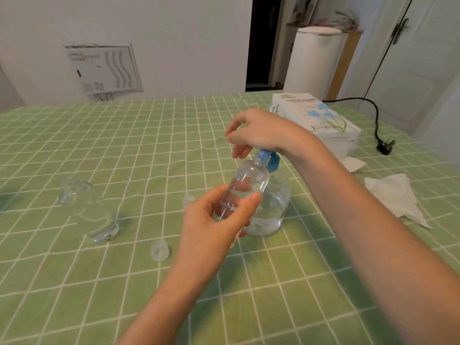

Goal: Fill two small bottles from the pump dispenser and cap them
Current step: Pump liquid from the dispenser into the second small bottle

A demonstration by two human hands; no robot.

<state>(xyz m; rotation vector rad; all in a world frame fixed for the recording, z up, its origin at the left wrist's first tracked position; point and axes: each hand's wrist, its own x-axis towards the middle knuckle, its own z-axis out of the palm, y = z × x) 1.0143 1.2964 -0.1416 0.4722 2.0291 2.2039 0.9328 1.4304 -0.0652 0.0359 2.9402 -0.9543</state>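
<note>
We judge the task to be in its filling stage, with no capping done. One small bottle [245, 189] is held tilted against the near left side of the pump dispenser [273, 207], its open neck up at the blue pump head [270, 160]. There seems to be some clear liquid in its lower part, though we cannot tell how full it is. The second small bottle [87, 207] stands open on the counter [273, 295], well to the left of the dispenser. It is too transparent for us to say whether it is already filled. Both caps are off: one cap [160, 250] lies on the green checked cloth to the near left of the dispenser, and another cap [188, 199] peeks out just left of it, partly hidden. So what remains, as we read it, is finishing this fill, possibly filling the other bottle, and screwing on both caps. Our left hand [216, 220] grips the tilted bottle, fingers and thumb curled round its body. Our right hand [251, 130] sits over the pump head, the heel of the palm apparently bearing on it, fingers loosely bent and holding nothing we can see.
</note>
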